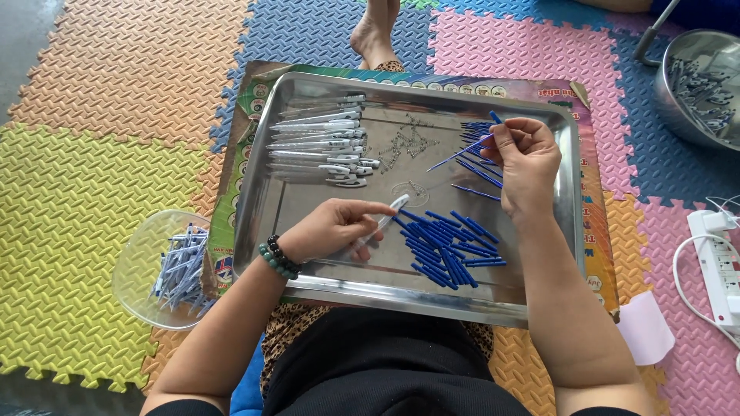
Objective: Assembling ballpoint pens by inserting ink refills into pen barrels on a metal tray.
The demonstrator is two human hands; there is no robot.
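Note:
A steel tray rests on my lap over a printed cardboard sheet. My left hand grips a white pen barrel, its tip pointing toward a heap of blue pen parts. My right hand is raised over the tray's right side and pinches a thin blue refill. More blue refills lie loose below and beside that hand. A row of assembled white pens lies at the tray's upper left.
A clear plastic bowl with white and blue pen parts sits on the foam mat at left. A metal bowl with pen parts stands at upper right. A white power strip with cables lies at right. A bare foot rests beyond the tray.

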